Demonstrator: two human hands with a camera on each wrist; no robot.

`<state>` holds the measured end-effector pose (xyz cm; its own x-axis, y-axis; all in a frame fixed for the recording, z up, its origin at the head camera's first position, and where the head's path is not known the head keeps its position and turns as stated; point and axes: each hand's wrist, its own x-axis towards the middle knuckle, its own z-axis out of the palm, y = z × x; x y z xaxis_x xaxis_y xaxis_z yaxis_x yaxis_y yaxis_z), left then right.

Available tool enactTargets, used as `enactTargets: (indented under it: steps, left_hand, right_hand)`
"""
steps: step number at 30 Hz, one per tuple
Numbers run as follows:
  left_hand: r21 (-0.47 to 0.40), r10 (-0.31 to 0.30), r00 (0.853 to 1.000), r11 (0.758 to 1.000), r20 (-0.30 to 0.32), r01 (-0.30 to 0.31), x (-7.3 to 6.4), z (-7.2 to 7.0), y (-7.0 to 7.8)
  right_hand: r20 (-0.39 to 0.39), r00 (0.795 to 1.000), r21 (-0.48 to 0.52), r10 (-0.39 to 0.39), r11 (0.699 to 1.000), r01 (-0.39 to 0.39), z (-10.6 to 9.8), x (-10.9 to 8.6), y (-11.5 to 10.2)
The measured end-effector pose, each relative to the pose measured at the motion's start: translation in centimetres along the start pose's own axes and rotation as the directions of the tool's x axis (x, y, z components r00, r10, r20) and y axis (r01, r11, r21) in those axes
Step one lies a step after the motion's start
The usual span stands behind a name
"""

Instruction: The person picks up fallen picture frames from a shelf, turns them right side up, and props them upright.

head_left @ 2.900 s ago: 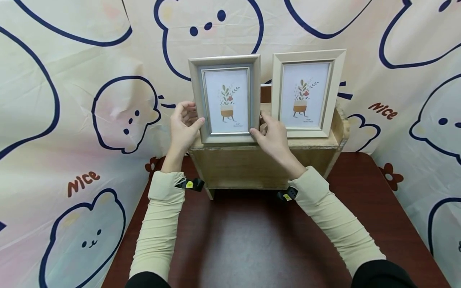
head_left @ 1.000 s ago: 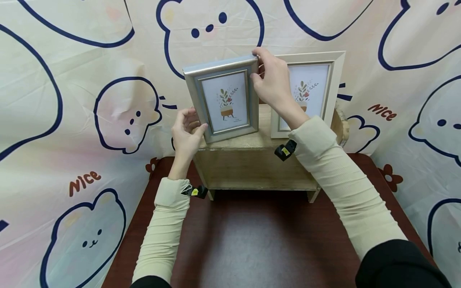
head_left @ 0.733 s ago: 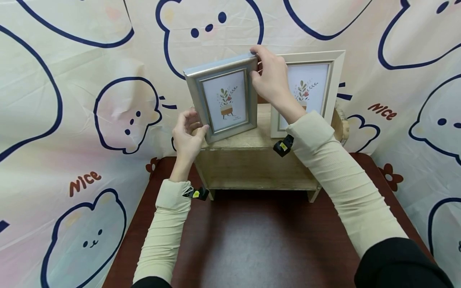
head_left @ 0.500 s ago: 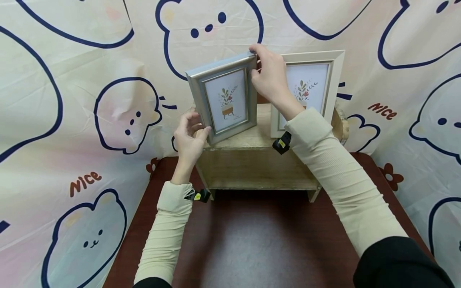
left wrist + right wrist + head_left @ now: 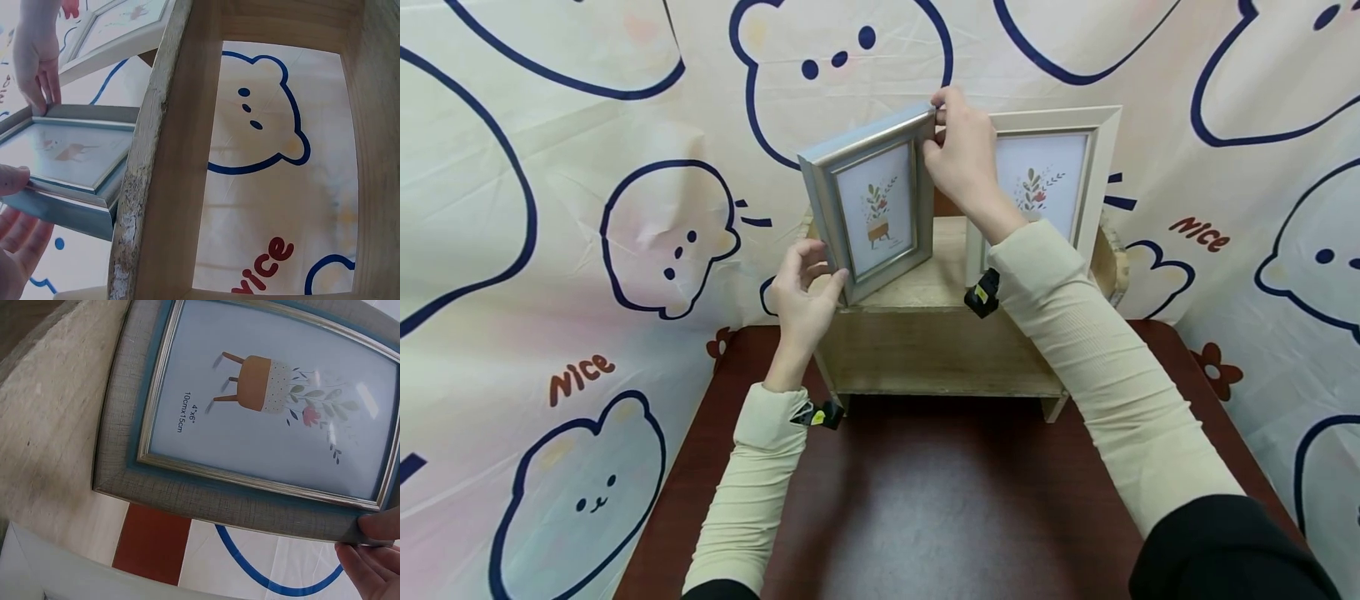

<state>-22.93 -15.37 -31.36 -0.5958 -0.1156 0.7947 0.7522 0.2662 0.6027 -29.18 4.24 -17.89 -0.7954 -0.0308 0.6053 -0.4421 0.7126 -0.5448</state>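
Note:
A silver-grey picture frame [image 5: 880, 200] with a plant print stands on the wooden shelf [image 5: 943, 350], turned so its face points toward the right. My left hand [image 5: 805, 292] grips its lower left edge, thumb in front and fingers behind. At the upper right corner, my right hand [image 5: 964, 154] pinches the frame, as the right wrist view also shows with the fingers [image 5: 369, 569] at the corner. A cream picture frame [image 5: 1093, 192] with the same print stands to the right, partly hidden behind my right hand and forearm.
The shelf unit stands on a dark red-brown table [image 5: 925, 500], with its raised side panel [image 5: 1112, 262] at the right. A cloth with cartoon bears [image 5: 842, 58] hangs behind and around the table.
The right hand has gone from the silver-grey frame's lower right edge to its upper right corner. The frame has swivelled toward the right, its left side coming forward with my left hand.

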Motion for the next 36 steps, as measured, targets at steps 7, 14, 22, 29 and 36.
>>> enactTargets:
  steps: [7, 14, 22, 29, 36]
  left_hand:
    - [0.016, 0.088, 0.996, 0.996, -0.015, -0.087, -0.4, 0.6, 0.2]
    - [0.027, 0.096, 0.993, 0.995, -0.075, -0.094, -0.6, 1.3, 1.3]
    - [-0.026, 0.09, 0.991, 0.995, -0.095, -0.093, -0.9, 1.8, 0.5]
    - [-0.041, 0.106, 0.99, 0.993, -0.09, -0.11, -0.9, 2.1, 0.7]
    - [-0.089, 0.057, 0.996, 0.994, -0.063, -0.063, -0.8, 2.1, 0.9]
  right_hand:
    - [-0.033, 0.999, 0.0, -0.007, 1.0, 0.007, 0.3, 0.4, 0.1]
    - [-0.016, 0.998, 0.086, 0.053, 0.995, -0.051, 0.1, 0.3, -0.7]
    - [0.113, 0.983, 0.089, 0.145, 0.984, -0.155, -0.1, 0.1, -1.8]
    - [0.156, 0.964, 0.147, 0.217, 0.96, -0.24, 0.0, 0.1, -2.2]
    - [0.179, 0.958, 0.28, 0.226, 0.921, -0.269, 0.0, 0.3, -2.2]
